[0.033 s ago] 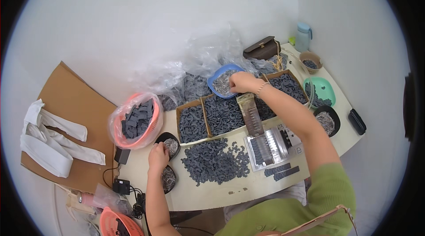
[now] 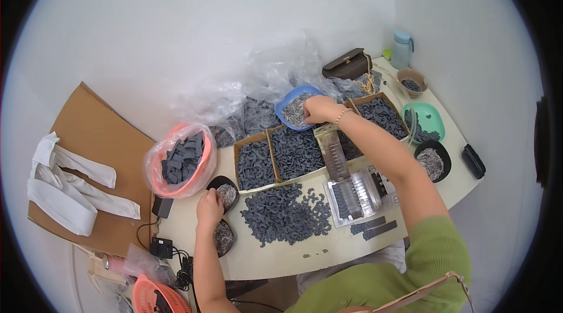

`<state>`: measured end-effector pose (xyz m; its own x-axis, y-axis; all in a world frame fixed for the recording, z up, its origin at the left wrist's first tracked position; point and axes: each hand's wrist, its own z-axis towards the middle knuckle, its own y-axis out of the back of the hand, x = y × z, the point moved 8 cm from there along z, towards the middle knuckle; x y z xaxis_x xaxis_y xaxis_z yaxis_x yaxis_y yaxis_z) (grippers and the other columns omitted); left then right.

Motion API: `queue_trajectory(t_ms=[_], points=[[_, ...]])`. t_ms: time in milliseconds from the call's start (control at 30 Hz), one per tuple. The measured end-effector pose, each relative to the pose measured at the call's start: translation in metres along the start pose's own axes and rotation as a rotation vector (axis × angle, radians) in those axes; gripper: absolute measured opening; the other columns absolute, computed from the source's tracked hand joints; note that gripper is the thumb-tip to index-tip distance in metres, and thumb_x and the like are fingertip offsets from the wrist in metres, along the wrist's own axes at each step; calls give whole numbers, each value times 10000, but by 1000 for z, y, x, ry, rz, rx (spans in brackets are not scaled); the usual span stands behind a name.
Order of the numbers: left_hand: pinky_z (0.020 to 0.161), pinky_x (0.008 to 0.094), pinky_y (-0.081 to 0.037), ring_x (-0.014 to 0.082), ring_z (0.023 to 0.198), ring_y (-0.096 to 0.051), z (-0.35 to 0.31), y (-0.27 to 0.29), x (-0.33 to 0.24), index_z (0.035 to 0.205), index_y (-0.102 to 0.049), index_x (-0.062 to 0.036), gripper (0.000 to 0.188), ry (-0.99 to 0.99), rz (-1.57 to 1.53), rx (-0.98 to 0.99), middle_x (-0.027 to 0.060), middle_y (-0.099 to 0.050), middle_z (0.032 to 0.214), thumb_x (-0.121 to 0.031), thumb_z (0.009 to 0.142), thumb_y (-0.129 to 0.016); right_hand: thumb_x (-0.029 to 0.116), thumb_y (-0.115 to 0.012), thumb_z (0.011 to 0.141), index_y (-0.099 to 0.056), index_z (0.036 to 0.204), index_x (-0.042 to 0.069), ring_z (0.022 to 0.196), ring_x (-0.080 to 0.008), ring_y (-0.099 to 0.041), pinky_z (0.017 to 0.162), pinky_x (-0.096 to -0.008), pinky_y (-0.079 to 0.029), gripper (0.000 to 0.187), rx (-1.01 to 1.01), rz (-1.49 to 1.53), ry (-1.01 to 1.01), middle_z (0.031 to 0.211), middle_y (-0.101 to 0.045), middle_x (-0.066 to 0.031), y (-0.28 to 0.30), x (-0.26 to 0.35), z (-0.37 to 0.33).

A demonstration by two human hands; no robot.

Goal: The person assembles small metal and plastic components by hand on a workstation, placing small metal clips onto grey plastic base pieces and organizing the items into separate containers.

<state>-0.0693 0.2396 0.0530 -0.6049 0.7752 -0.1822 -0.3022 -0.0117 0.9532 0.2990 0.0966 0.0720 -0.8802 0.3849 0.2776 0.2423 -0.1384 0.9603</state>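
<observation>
My right hand point(image 2: 318, 109) reaches to the right rim of a blue bowl point(image 2: 281, 103) full of small thin metal pieces point(image 2: 294, 109). Its fingers are drawn together over the pieces, and whatever they pinch is hidden. On the left, my left hand point(image 2: 209, 210) has its fingertips closed at the edge of a black bowl point(image 2: 236, 197), which holds similar shiny pieces point(image 2: 226, 193). A second black bowl point(image 2: 232, 244) of metal pieces sits just below it. Under my right forearm stands a clear slotted fixture point(image 2: 359, 193) with dark grey pieces in it.
Divided cardboard trays point(image 2: 271, 151) of dark grey parts span the table's middle, with a loose grey pile point(image 2: 284, 216) in front. A pink basket point(image 2: 206, 163) stands left; a green tray point(image 2: 433, 118) and another black bowl point(image 2: 447, 163) lie right. Cables point(image 2: 183, 269) hang at the left edge.
My right forearm and elbow have shifted very slightly to the left. Both hands stay at their bowls.
</observation>
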Motion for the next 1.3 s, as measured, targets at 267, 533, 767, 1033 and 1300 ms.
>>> queue_trajectory(t_ms=[267,533,767,1033,1300], points=[[611,234,-450,72,705,-565,-20,-18,-76,854,-568,-17,55,47,-753,132,15,-603,765,-38,870,-617,197,-641,776,-685,1023,-1,996,-346,-640,852,-421,-516,320,186,-125,21,1061,-661,-219,-15,13,17],[646,270,-480,161,752,-623,-57,-59,-258,893,-621,-23,119,-329,-962,199,57,-657,823,-18,802,-698,178,-588,771,-676,760,6,811,-366,-640,737,-451,-503,193,-211,38,37,820,-657,-207,1,-22,8],[692,375,-458,277,795,-571,-77,-43,-298,831,-670,-45,174,-732,-607,-125,62,-611,783,24,673,-692,198,-572,831,-655,837,-15,781,-285,-655,727,-381,-513,229,-263,667,118,841,-672,-183,40,-1,-53],[797,390,-439,287,949,-549,-88,-44,-308,931,-692,-42,314,-801,-399,-60,83,-611,981,20,632,-620,179,-584,822,-603,845,15,757,-339,-636,680,-439,-518,167,22,19,402,838,-627,-136,-33,51,-188],[893,436,-408,353,1047,-511,-77,-42,-276,1119,-626,-5,370,-563,-517,13,155,-556,1129,23,754,-572,172,-651,772,-596,865,42,854,-284,-595,742,-387,-491,169,-240,76,452,876,-577,-99,-34,52,-224]])
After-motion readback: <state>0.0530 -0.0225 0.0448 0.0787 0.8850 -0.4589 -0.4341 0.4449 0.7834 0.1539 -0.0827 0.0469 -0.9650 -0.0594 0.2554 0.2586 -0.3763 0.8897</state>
